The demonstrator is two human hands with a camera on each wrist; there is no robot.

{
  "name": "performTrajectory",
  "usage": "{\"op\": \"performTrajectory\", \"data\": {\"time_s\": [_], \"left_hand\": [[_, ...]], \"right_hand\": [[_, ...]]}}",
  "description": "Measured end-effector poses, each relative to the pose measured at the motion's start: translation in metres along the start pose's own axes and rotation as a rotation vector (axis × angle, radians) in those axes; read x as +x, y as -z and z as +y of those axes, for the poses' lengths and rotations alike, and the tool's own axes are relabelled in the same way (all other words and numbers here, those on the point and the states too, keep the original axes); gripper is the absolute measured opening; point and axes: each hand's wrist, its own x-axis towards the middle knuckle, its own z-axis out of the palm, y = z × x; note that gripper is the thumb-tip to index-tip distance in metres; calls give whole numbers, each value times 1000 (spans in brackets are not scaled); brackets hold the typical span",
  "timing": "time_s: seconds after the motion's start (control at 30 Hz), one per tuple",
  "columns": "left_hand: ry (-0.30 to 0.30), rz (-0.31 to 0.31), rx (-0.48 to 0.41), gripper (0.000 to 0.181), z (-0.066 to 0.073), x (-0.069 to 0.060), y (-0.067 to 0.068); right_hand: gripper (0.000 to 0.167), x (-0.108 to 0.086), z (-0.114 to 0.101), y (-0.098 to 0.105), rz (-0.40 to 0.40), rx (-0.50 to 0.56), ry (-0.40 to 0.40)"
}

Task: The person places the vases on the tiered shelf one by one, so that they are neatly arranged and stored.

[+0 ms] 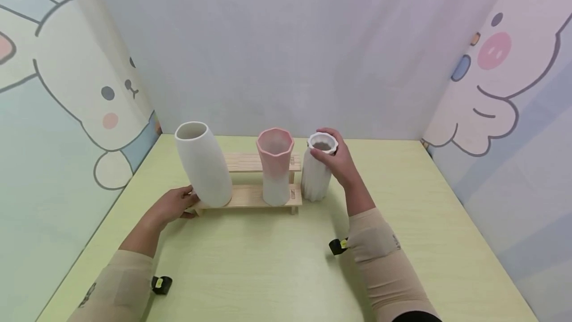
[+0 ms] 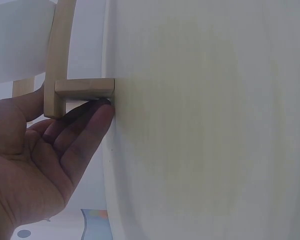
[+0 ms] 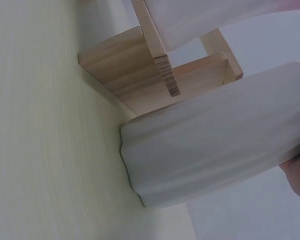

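Note:
A two-step wooden rack [image 1: 248, 196] stands on the table. My left hand [image 1: 175, 206] holds the left end of its lower step, with the thumb at the board [image 2: 60, 50] and the fingers under it beside the short leg. On that step stand a tall smooth white vase [image 1: 207, 168] at the left and a pink-to-white faceted vase [image 1: 276, 173] at the right. Right of the rack, my right hand [image 1: 337, 161] grips a ribbed white vase [image 1: 316, 178] near its scalloped rim. In the right wrist view this ribbed vase [image 3: 215, 145] has its base at the tabletop, close beside the rack.
The pale yellow table [image 1: 250, 267] runs back to a plain light curtain [image 1: 286, 54]. Cartoon-printed cloths [image 1: 67, 113] hang along the left and right sides. A small black device [image 1: 162, 285] sits at the left wrist, and another black device [image 1: 337, 246] at the right.

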Motion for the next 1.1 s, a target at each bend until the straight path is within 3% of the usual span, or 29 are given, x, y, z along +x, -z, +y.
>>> {"op": "performTrajectory", "data": {"time_s": [0.33, 1.1], "left_hand": [[8, 7, 5, 66, -1, -1, 1], [12, -3, 21, 66, 1, -4, 3]], "right_hand": [[57, 1, 6, -7, 77, -33, 43], [57, 0, 11, -10, 97, -23, 99]]}}
